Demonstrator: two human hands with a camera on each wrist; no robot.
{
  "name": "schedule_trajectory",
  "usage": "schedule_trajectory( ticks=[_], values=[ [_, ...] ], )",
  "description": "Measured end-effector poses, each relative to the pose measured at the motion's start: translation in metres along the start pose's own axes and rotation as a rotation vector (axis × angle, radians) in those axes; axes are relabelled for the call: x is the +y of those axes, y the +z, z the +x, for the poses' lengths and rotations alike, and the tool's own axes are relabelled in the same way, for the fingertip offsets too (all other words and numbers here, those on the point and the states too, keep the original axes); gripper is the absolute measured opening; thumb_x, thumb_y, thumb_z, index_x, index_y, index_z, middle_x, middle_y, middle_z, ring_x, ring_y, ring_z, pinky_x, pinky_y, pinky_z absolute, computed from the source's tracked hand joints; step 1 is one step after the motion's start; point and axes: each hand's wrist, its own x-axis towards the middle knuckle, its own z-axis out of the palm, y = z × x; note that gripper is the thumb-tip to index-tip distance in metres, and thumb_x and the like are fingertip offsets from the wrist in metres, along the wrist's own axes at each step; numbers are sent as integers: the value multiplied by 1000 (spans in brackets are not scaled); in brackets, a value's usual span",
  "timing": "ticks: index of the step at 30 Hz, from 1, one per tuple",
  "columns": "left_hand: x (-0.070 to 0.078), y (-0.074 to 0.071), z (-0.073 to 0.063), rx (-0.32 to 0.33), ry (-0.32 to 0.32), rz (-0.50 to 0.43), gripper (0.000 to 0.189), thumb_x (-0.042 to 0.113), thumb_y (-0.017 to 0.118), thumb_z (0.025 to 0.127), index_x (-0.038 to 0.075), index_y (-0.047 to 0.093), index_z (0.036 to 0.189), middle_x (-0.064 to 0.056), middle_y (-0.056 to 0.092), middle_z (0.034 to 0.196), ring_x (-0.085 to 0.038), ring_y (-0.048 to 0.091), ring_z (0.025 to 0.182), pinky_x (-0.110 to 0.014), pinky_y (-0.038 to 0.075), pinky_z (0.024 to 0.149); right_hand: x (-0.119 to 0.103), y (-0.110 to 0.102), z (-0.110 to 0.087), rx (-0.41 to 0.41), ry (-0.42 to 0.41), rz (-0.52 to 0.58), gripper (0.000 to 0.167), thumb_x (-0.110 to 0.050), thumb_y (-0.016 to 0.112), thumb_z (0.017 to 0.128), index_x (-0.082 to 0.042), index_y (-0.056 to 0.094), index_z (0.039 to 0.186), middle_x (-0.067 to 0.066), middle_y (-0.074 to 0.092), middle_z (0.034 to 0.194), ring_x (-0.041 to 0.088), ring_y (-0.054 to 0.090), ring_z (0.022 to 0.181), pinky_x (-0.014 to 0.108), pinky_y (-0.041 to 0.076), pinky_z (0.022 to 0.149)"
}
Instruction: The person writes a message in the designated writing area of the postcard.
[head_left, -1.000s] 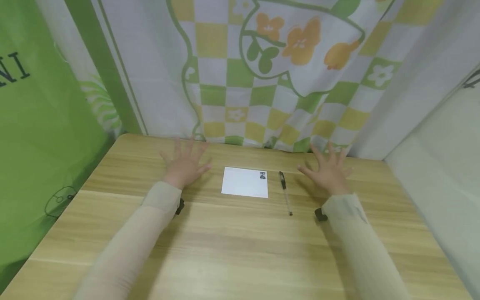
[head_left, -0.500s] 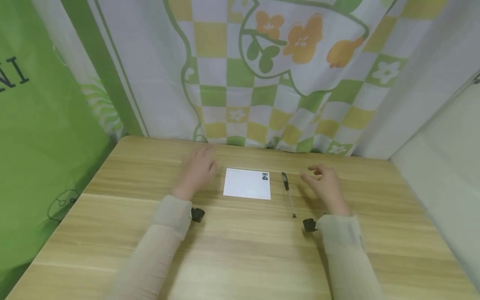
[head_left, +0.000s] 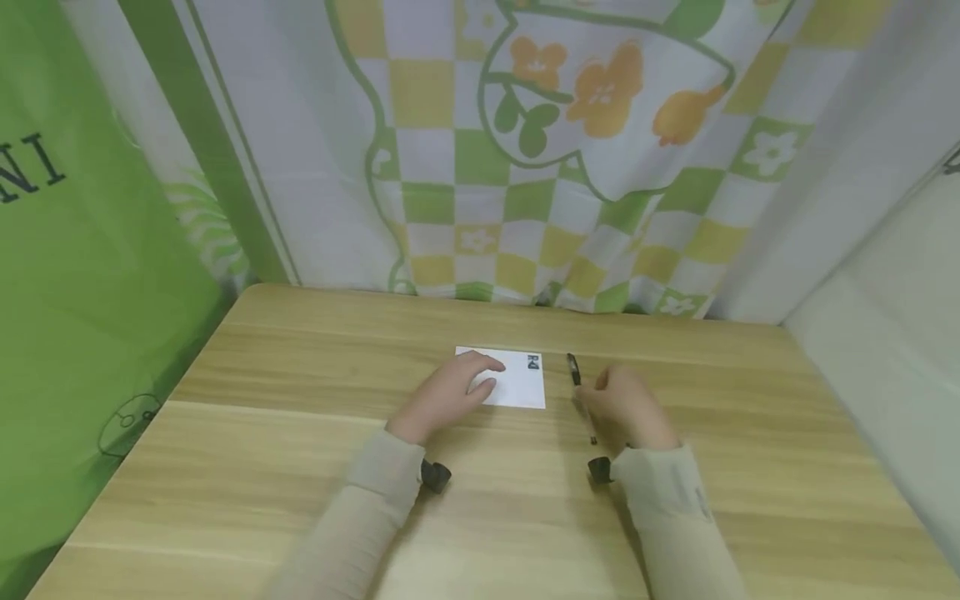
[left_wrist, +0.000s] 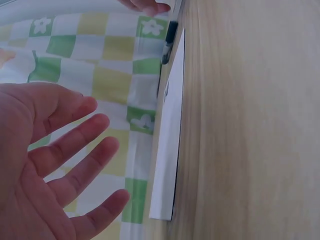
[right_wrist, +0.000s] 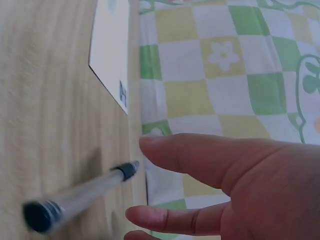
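A white card [head_left: 519,389] with a small black mark in one corner lies flat on the wooden table. Over its left part hovers my left hand [head_left: 444,400]; in the left wrist view its fingers are spread and apart from the card [left_wrist: 169,140]. A clear-barrelled pen [head_left: 574,369] with a black cap lies to the right of the card. My right hand [head_left: 628,408] reaches down at the pen's middle, hiding part of the barrel. In the right wrist view, thumb and fingers stand apart, the pen [right_wrist: 85,196] beside their tips and not gripped.
A checked green, yellow and white curtain [head_left: 495,200] hangs along the back edge of the table [head_left: 487,533]. Green cloth [head_left: 97,275] covers the left side, and a pale wall [head_left: 892,275] stands at the right. Black wrist cameras [head_left: 435,476] sit under both cuffs.
Both hands have come inward and nearer the table. The left hand has gone from beside the card to above it; the right hand has moved left to the pen, its spread fingers drawing together.
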Motion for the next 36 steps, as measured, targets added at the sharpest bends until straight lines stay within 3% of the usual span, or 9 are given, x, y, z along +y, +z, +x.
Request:
schedule_trajectory(
  ticks=[4,11,16,20,23,26,30,33,36],
  values=[
    [4,2,-3,-25,-44,-50,31,15,52,105,4,64,131,-8,64,134,-26,57,128,-42,44,110,0,9,-2,-30,18,29,33,-35,65,95,-4,53,96,13,61,84,27,58,74,34,49,57],
    [4,5,-1,2,-48,-47,34,15,54,104,3,61,135,-9,61,137,-26,60,122,-41,47,106,4,14,5,0,-32,-11,27,-25,64,95,-4,56,81,10,61,72,22,55,64,31,46,56],
    [1,7,0,22,-66,-46,33,14,55,104,2,61,134,-10,62,137,-27,60,121,-42,47,106,3,13,10,4,-52,-36,30,-21,61,94,-8,51,69,4,55,64,16,48,56,27,42,51],
    [-4,9,0,25,-78,-134,32,14,55,104,2,61,134,-11,62,135,-27,60,121,-42,48,105,1,13,12,23,-72,-41,29,-15,59,90,-11,47,64,3,52,61,16,49,54,28,43,51],
    [-10,12,1,35,-86,-245,31,11,55,104,1,62,132,-12,64,133,-27,61,120,-42,50,103,0,12,11,17,-63,-2,20,-11,54,88,-9,49,69,5,54,64,18,50,55,29,44,51],
    [-16,14,2,63,-109,-329,29,10,56,104,1,63,130,-12,66,130,-28,63,119,-42,51,102,-2,10,8,2,-48,50,14,-12,50,93,-6,52,81,7,56,69,16,48,54,27,43,48],
    [-20,15,1,113,-152,-400,26,12,55,104,2,66,126,-12,69,126,-29,64,119,-45,50,103,-5,6,5,-12,-49,79,18,-17,50,100,-2,56,92,9,57,72,15,48,53,26,42,45],
    [-20,15,1,131,-185,-441,26,14,54,105,2,67,125,-12,69,125,-29,65,117,-45,50,103,-7,5,5,-26,-106,47,20,-19,51,101,-1,58,95,8,57,72,16,49,55,27,43,46],
    [-19,15,2,132,-213,-482,28,15,53,105,1,66,126,-13,69,123,-29,66,114,-44,51,101,-8,5,7,-23,-231,-33,20,-20,53,103,-2,60,95,7,58,74,18,52,61,30,46,52]
  ],
)
